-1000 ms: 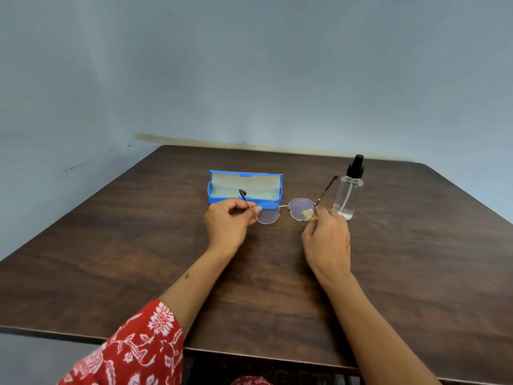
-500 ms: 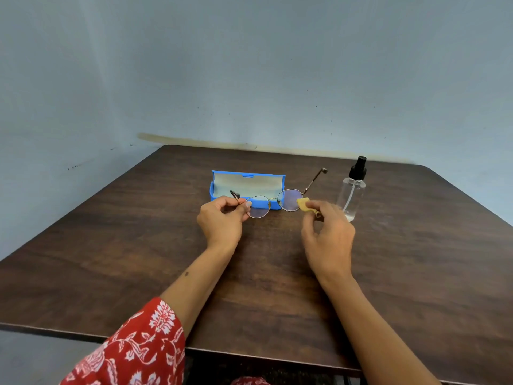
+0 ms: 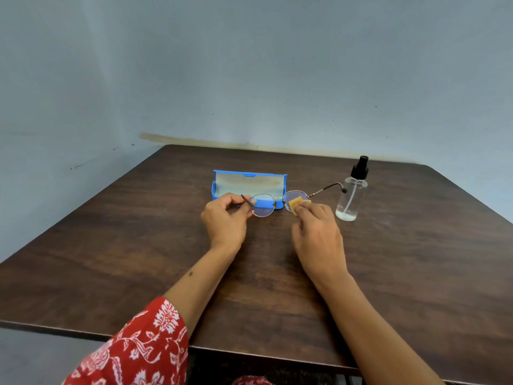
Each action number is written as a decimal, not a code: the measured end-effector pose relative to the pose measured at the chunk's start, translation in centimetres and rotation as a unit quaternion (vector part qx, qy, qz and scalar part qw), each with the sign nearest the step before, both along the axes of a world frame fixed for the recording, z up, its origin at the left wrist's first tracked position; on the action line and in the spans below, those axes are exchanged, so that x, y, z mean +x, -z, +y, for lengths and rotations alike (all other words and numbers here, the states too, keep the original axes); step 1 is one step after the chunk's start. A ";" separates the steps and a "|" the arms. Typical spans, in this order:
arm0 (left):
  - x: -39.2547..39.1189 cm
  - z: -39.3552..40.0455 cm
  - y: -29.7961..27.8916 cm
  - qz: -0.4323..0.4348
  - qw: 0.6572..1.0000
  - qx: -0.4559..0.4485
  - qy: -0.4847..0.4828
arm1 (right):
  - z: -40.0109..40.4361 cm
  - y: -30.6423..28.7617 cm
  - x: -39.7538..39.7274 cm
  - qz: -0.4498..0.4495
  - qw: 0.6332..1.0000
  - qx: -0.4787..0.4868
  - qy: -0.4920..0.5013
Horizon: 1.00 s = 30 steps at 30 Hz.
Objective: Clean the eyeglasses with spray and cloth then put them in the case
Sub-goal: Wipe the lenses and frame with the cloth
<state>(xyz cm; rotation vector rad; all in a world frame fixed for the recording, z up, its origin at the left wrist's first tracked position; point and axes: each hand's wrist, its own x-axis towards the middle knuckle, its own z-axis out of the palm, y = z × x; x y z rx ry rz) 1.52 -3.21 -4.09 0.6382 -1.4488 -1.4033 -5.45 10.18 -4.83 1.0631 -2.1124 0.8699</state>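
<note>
Thin gold wire-rimmed round-lens eyeglasses [image 3: 273, 204] are held above the dark wood-grain table [image 3: 111, 245], long axis left-right, temples pointing away. The left hand [image 3: 224, 218] pinches the left temple; the right hand [image 3: 316, 232] presses a small yellow cloth [image 3: 294, 202] on the right lens. Behind stand the open blue plastic case [image 3: 248, 184] and the clear cylindrical spray bottle [image 3: 351, 195].

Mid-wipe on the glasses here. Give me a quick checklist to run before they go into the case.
1. Glasses held: ok, left hand pinches one temple in a closed grip.
2. Cloth on lens: ok, right hand presses it to the right-side lens.
3. Both lenses clean: cannot tell, too small to judge.
4. Case open and ready: ok, lid up, nothing seen in it.
5. Temples folded for the case: not ok, both are spread open.
6. Spray bottle clear of the path: ok, upright at the right, though the far temple tip is close to it.
</note>
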 end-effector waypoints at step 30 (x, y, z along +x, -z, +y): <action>-0.1 -0.1 0.5 -0.033 0.998 -0.053 -0.011 | -0.7 0.6 0.3 -0.009 1.000 0.005 0.001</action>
